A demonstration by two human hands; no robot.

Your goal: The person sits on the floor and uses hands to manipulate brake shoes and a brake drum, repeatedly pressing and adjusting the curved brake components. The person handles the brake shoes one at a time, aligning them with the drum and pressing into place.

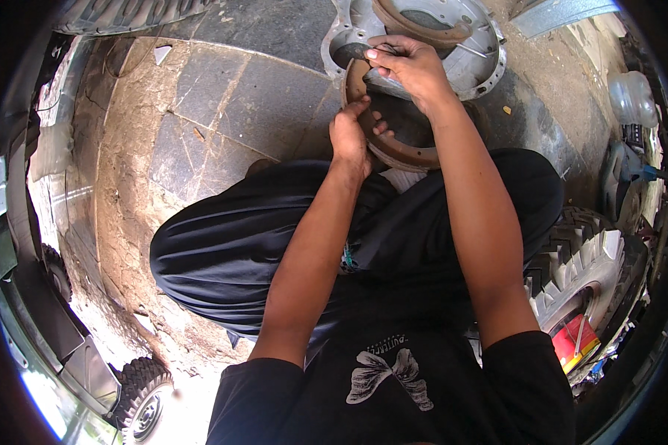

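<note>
I sit cross-legged on the floor. My left hand grips a curved, rusty brown brake shoe by its left side, with fingertips showing on the inner edge. Above its upper end, my right hand is closed in a pinch on a small dark piece, too small to make out clearly. Just beyond both hands lies a round silver-grey metal plate with holes round its rim. A second curved shoe rests on that plate, and a thin rod lies beside it.
A grey tiled floor is around me. Treaded tyres stand at the right, near a red-and-yellow box. A clear plastic container is at the upper right. Another tyre shows at the lower left. A metal sheet lies at top right.
</note>
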